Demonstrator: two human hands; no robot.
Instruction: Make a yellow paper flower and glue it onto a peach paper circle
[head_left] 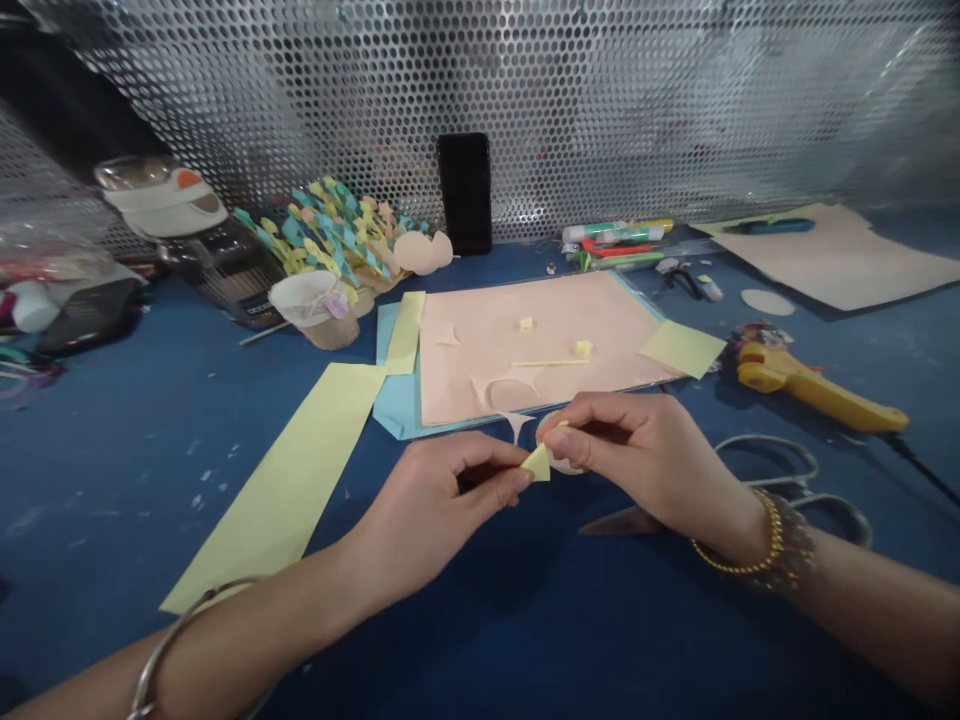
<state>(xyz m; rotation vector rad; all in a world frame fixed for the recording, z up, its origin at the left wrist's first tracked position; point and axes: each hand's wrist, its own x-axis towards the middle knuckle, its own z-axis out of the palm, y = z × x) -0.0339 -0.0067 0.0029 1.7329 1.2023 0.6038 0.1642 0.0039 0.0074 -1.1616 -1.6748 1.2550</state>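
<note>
Between the fingertips of both hands is a small piece of yellow paper (pixel 538 464), which looks folded. My left hand (pixel 442 490) pinches its lower left part, and my right hand (pixel 637 445) pinches the upper right. Behind the right fingers a pale round disc (pixel 553 428) partly shows. Scissors (pixel 795 480) lie under and beside my right wrist, their blade tip poking out to the left. Just beyond the hands, a pink paper sheet (pixel 480 310) bears two tiny folded yellow pieces (pixel 583 348), a thin yellow strip (pixel 551 363) and pink cut-off scraps (pixel 487 390).
Long yellow paper (pixel 292 480) lies at left. Farther back stand a paper cup (pixel 315 308), a dark bottle (pixel 217 250), many small paper shapes (pixel 337 225) and a phone (pixel 465 195). A yellow glue gun (pixel 817 388) with its cord lies right; markers (pixel 619 235) lie behind.
</note>
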